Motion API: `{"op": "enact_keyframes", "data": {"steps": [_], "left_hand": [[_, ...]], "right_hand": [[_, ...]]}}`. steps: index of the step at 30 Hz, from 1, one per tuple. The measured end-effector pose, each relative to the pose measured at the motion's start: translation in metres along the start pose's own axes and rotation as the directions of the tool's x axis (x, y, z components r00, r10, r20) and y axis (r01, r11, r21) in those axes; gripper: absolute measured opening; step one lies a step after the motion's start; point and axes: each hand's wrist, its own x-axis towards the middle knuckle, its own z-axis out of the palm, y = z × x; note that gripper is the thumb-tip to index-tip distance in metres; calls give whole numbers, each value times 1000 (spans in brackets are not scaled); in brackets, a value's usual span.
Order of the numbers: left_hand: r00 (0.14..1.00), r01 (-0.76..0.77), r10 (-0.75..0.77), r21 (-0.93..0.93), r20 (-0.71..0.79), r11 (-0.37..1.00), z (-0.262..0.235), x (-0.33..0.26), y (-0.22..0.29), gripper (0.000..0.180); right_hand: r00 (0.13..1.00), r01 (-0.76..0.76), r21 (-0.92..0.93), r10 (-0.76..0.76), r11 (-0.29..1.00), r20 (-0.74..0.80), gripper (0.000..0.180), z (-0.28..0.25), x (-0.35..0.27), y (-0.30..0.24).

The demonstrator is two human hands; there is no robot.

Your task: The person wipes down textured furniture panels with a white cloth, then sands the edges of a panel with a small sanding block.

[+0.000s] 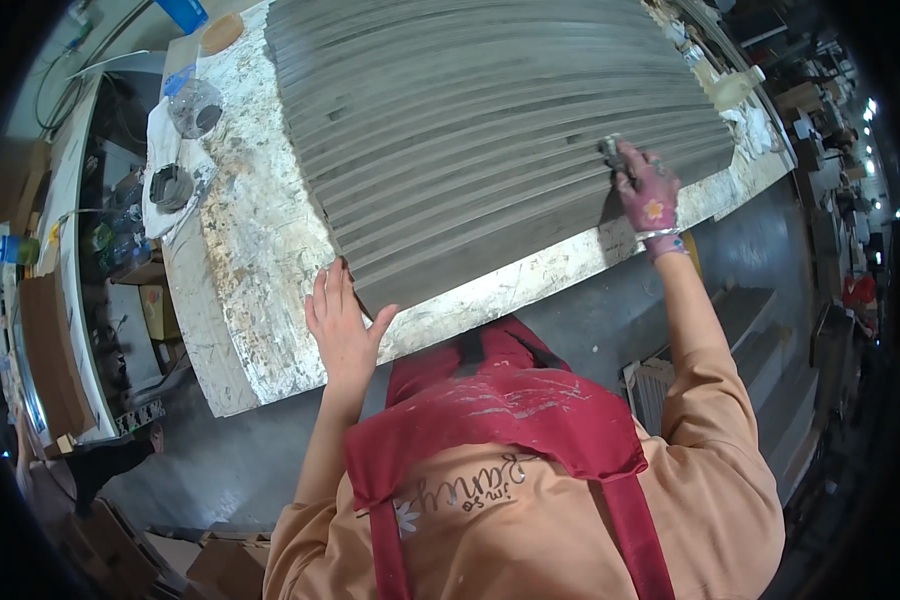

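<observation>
A large grey ribbed panel (490,130) lies on a worktable (260,290) whose top is blotched white and brown. My left hand (348,325), bare, rests at the panel's near left corner with fingers and thumb apart, the fingertips by its edge. On the right, my right hand (652,195) wears a pink flowered glove. Its fingers are closed on a small dark grey pad (611,152) held against the ribs near the panel's right end. The hand covers part of the pad, so its exact kind does not show.
On the table's left side are a white cloth (163,135), a clear container (196,108) and a dark grey container (171,187). A pale bottle (738,88) lies beyond the panel's right edge. Left of the table stands a shelf unit (70,330) holding jars and boxes.
</observation>
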Motion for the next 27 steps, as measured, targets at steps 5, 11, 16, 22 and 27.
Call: {"op": "enact_keyframes", "data": {"steps": [5,11,16,22,27], "left_hand": [[1000,8,-8,30,-20,1000,2,-2,-4,85],[999,-22,23,42,-32,999,3,-2,-5,88],[998,-17,19,31,-60,999,4,1,-3,88],[999,-21,24,69,-46,997,5,-6,-12,89],[997,-33,37,60,-66,998,9,-5,-12,90]], "right_hand": [[853,509,-210,-523,834,-9,38,-24,-9,-152],[965,258,91,-261,962,19,55,6,4,2],[990,140,202,-134,969,-46,44,-12,43,26],[797,495,339,-573,800,190,52,1,16,-113],[996,2,74,-8,997,84,45,11,73,76]]}}
